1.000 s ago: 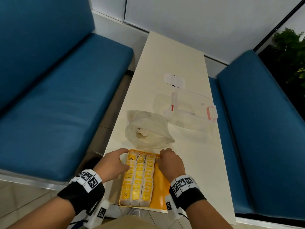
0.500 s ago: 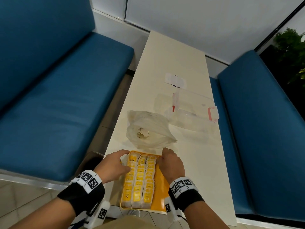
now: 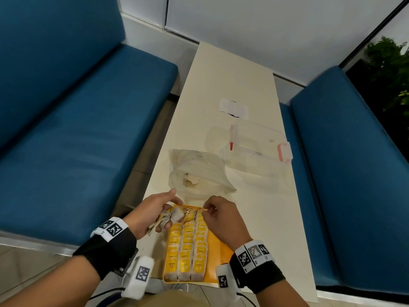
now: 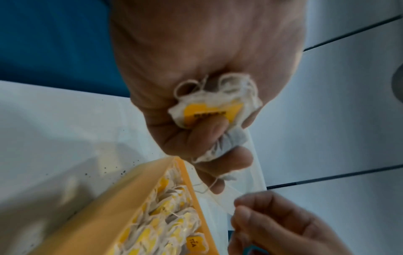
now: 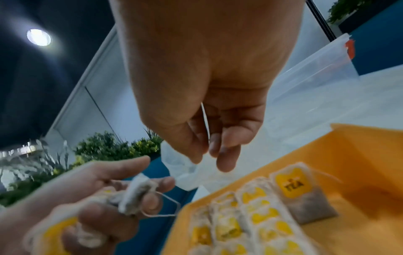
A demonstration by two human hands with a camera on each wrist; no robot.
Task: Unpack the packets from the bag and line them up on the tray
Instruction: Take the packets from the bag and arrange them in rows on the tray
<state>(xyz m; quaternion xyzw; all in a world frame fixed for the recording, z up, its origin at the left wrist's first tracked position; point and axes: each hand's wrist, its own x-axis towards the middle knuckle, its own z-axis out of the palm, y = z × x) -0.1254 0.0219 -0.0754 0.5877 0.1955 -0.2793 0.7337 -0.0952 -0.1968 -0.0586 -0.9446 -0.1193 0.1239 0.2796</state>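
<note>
tea packets (image 3: 187, 247) in three rows on orange tray (image 3: 218, 251); crumpled clear bag (image 3: 197, 173) just beyond.

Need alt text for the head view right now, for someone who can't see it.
Left hand grips bunched tea bags while the right hand pinches their strings over an orange tray of lined-up packets. A plastic bag lies beyond.

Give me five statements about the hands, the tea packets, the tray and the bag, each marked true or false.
1. The left hand grips a bunch of tea packets. True.
2. The right hand lies flat on the table. False: it pinches strings over the tray.
3. The packets on the tray form three rows. True.
4. The tray is blue. False: it is orange.
5. The plastic bag lies on the table beyond the tray. True.
</note>
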